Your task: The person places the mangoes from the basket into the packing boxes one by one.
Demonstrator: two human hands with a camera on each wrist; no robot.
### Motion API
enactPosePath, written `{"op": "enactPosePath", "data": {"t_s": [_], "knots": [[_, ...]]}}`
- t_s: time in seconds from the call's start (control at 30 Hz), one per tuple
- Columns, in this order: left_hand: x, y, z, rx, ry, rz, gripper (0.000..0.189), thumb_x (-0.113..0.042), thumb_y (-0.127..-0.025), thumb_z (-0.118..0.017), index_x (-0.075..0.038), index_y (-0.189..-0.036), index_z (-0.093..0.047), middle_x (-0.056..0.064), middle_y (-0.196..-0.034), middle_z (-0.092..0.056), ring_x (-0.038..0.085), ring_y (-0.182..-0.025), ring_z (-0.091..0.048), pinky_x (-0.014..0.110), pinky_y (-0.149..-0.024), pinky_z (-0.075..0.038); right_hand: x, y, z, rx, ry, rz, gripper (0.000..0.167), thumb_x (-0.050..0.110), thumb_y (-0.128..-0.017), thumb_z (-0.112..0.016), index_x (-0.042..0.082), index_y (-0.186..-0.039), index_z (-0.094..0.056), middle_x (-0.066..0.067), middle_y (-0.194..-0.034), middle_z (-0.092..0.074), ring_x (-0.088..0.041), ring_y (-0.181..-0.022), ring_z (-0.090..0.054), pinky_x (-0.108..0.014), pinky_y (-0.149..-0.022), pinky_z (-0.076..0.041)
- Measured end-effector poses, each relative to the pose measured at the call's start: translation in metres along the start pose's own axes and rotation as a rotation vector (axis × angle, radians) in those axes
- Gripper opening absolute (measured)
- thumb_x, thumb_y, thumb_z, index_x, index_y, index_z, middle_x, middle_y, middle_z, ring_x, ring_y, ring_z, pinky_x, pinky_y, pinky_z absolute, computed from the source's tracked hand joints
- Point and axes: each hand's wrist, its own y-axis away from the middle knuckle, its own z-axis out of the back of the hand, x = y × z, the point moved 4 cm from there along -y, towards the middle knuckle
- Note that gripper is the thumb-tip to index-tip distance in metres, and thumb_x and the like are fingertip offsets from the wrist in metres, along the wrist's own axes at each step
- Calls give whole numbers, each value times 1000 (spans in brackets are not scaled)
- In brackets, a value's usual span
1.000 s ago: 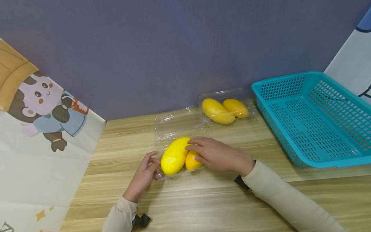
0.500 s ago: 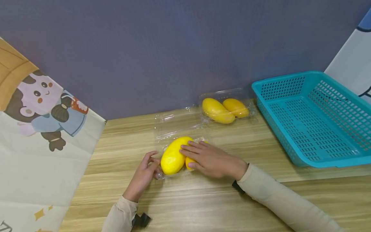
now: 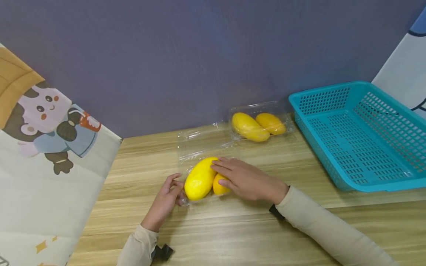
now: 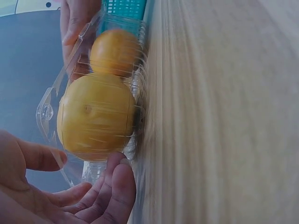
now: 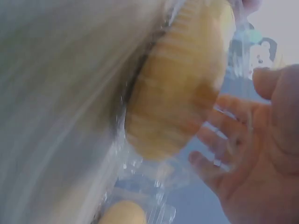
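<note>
In the head view, a clear plastic clamshell box point(image 3: 199, 136) lies with its lid folded back. Its tray holds a large yellow mango point(image 3: 201, 178) and a smaller orange-yellow mango point(image 3: 220, 184), side by side. My left hand point(image 3: 165, 199) holds the tray's near left corner; the left wrist view shows its thumb and curled fingers about the clear rim. My right hand point(image 3: 247, 179) lies over the smaller mango, partly hiding it, with its fingertips at the large mango. Its fingers look extended and spread in the right wrist view, which is blurred.
Behind, against the dark wall covering point(image 3: 166, 74), another clear box point(image 3: 259, 108) contains two yellow mangoes point(image 3: 251, 127). A turquoise perforated basket point(image 3: 339, 181) stands at the right on the wooden table point(image 3: 216, 236). A cartoon-printed sheet point(image 3: 83, 184) borders the left side.
My right hand slid slightly left over the smaller mango with flattened fingers, then drew back a little, uncovering more of that mango. The left hand and box have stayed put.
</note>
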Motion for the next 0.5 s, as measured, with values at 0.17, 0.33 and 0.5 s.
{"op": "enactPosePath", "data": {"t_s": [0.17,0.33,0.5], "knots": [[1,-1,0,1,-1,-14,43,-12,-105,-42,-5,-146,-35,16,-115,-50,14,-75,-58,26,-65,-55,-17,4,19,-203,-4,-109,48,30,-103,-53,10,-147,-48,-9,-152,-49,-29,-143,-43,-48,-117,-37],[2,-1,1,1,0,-1,43,-13,-105,-43,-7,-147,-36,16,-117,-50,15,-76,-58,26,-66,-55,-35,8,31,-289,-24,-286,43,23,-97,-64,13,-139,-57,-8,-140,-59,-29,-129,-56,-49,-106,-48],[1,0,1,-3,1,3,42,-12,-105,-43,-7,-147,-37,16,-117,-50,16,-77,-58,26,-66,-55,-46,9,31,-243,-49,-407,43,26,-95,-66,13,-136,-59,-6,-121,-68,-20,-95,-63,-37,-76,-55]]}}
